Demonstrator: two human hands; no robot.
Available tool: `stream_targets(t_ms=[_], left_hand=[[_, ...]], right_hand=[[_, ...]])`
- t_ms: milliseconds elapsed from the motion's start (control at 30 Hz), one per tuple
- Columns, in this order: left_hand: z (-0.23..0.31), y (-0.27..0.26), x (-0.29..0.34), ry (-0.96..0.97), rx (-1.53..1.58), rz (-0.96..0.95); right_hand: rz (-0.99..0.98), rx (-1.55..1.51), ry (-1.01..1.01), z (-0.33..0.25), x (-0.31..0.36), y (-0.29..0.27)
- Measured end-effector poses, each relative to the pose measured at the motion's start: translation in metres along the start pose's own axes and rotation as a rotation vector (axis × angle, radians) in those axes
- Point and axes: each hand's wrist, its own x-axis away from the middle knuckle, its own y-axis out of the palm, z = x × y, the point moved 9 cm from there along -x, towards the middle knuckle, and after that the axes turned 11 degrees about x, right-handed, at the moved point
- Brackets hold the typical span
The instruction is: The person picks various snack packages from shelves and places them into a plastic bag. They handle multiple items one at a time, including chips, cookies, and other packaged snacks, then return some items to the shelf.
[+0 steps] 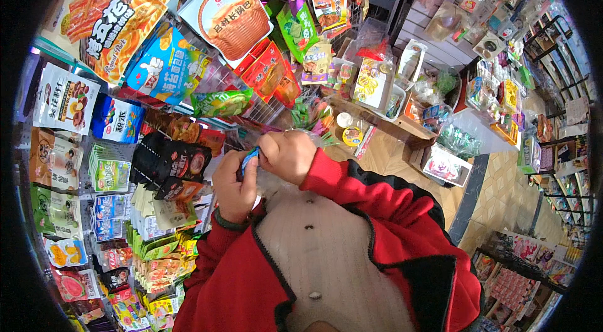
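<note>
Head view: two hands are raised in front of the chest, close together, backs turned outward. The left hand [235,189] sits lower and to the left; its thumb points upward and a dark band [230,221] circles its wrist. The right hand [289,155] is folded into a loose fist, with its forearm, in a red sleeve [342,182], running in from the right.

Grip state, left: thumb and fingers clamped on a small blue packet [250,159]. Grip state, right: fingertips together on the upper end of the same packet. Packet location: between the hands, in the air, near the right edge of the display rack [63,57].

Count: one packet in hand. On the rack: one white pouch [66,98] at the left edge; one blue pouch [117,118] just beside it; one large white bag [227,15] with a basket picture near the top edge. Beyond the hands: two round tubs, one white-lidded tub [344,119] and one yellow-lidded tub [352,136].

Labels: both pouches and the white bag carry large printed characters. Print on the held packet is too small and covered to read.
</note>
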Motion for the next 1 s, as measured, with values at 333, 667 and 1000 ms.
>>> stream_targets(t_ms=[333,667,1000], left_hand=[[0.005,0.002,-0.006,0.031,-0.007,-0.021],[0.004,-0.001,-0.016,0.014,-0.005,0.035],[0.001,0.006,-0.014,0.007,0.053,0.024]], right_hand=[[-0.054,-0.018,-0.088,-0.006,-0.01,0.001],[0.066,-0.211,0.032,0.024,-0.009,-0.011],[-0.027,-0.209,0.028,0.029,-0.007,-0.005]])
